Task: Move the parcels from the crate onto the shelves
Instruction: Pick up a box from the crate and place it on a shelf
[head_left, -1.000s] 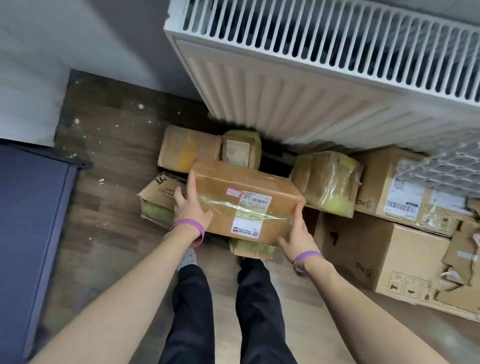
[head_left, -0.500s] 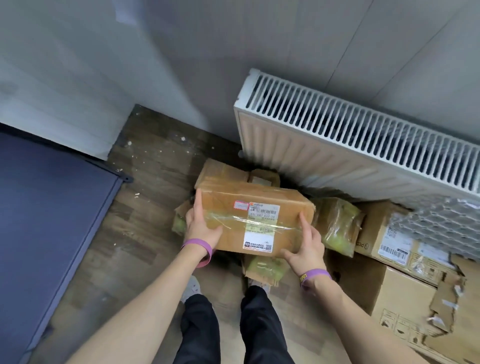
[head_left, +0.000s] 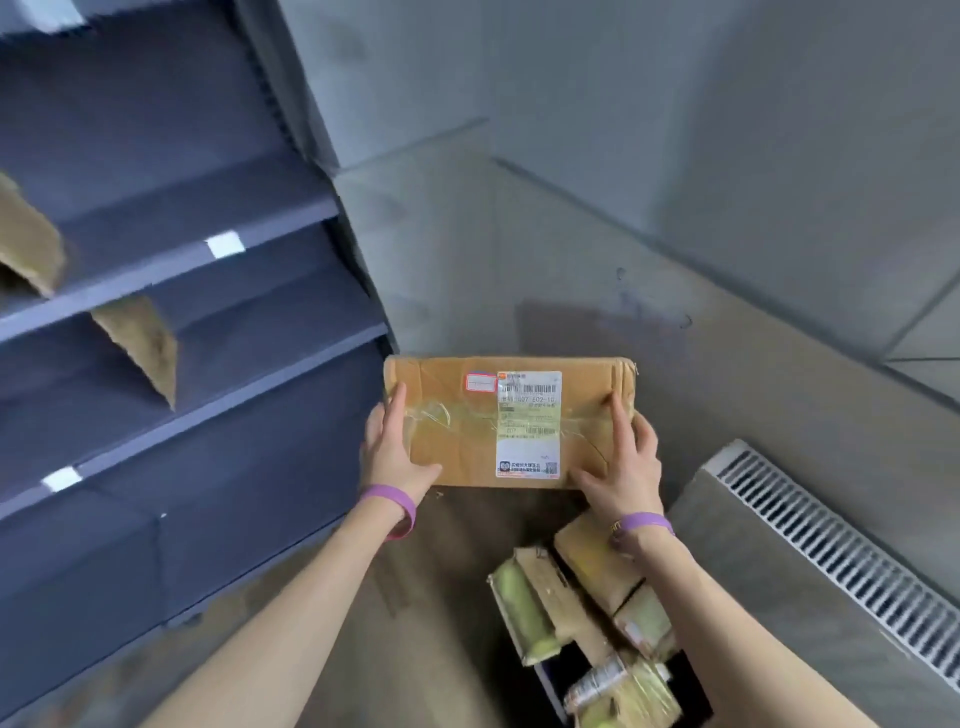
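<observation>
Other parcels (head_left: 545, 608) piled lower right, beside radiator (head_left: 831, 561). Left hand (head_left: 395, 457) and right hand (head_left: 621, 467) each clamp one end of the taped parcel (head_left: 457, 431), fingers along top, thumbs on near edge. It's held mid-frame, label up, just right of dark shelves (head_left: 208, 249) at left.

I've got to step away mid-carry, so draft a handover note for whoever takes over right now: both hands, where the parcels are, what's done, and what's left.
Left hand: grips the left end of the taped parcel.
Right hand: grips its right end. The parcel is in the air, label up, just right of the blue shelves.
Done: an upper-shelf parcel and a lower-shelf parcel are already in place.
Left: shelve the held parcel, then the wrapped parcels lying low on the right beside the radiator.
</observation>
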